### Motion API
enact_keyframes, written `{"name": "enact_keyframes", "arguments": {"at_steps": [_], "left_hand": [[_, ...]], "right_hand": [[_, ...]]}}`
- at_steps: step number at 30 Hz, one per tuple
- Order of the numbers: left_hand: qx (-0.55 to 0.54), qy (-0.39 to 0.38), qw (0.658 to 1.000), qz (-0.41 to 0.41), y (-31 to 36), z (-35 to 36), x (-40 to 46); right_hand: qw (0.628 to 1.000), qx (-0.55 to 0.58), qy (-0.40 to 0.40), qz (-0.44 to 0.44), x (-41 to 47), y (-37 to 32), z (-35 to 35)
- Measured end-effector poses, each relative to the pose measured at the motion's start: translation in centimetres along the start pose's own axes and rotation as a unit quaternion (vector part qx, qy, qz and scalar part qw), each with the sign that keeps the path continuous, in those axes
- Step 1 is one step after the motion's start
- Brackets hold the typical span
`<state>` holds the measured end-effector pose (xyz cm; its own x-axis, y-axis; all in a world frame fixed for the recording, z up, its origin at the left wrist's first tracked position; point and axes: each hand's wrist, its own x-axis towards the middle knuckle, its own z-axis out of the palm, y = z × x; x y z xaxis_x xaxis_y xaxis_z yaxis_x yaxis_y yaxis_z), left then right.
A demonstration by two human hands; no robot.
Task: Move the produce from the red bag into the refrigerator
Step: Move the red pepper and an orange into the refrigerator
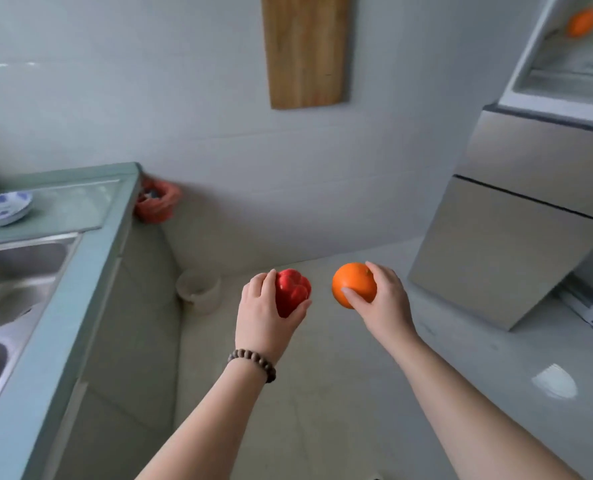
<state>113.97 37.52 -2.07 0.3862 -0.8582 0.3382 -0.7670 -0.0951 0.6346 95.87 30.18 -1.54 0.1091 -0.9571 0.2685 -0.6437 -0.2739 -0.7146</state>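
The left hand (265,304) grips a red bell pepper (292,292), the fingers curled round its left side and the thumb under its lower right edge, and a dark beaded bracelet (252,364) sits on that wrist. The right hand (385,297) holds an orange (353,285), with the thumb pressed across its lower front and the fingers wrapped behind its right side. Both pieces of produce are held out in the air above the pale tiled floor (357,393), side by side with a small gap between them, neither touching the other. To the left runs a pale green surface (80,258) with a steel double sink (14,282) set into it, and a blue-and-white dish (2,208) rests on the surface beyond the sink. The red bag (156,200) hangs or sits at the far corner of that surface, against the wall, well apart from both hands; something dark shows at its mouth but it is too blurred to tell what. A white bucket-like container (198,289) stands on the floor in the corner below it. A wooden cutting board (305,50) hangs on the tiled wall straight ahead. To the right stands the refrigerator (517,244), its lower doors closed and its upper compartment open, where two oranges (582,23) lie on a shelf near the top right of the view.
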Motion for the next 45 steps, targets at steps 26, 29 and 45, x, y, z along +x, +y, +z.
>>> {"name": "enact_keyframes", "arguments": {"at_steps": [26, 29, 45], "left_hand": [[-0.098, -0.178, 0.959, 0.198, 32.4, 35.9, 22.1], [-0.111, -0.184, 0.956, 0.201, 33.9, 39.5, 26.0], [-0.172, -0.148, 0.934, 0.274, 47.5, 55.1, 53.4]], "right_hand": [[0.959, -0.05, 0.222, 0.168, 23.6, 29.2, -24.9], [0.956, -0.051, 0.238, 0.162, 28.5, 31.3, -25.4], [0.925, -0.024, 0.357, 0.126, 58.5, 38.2, -32.9]]}}
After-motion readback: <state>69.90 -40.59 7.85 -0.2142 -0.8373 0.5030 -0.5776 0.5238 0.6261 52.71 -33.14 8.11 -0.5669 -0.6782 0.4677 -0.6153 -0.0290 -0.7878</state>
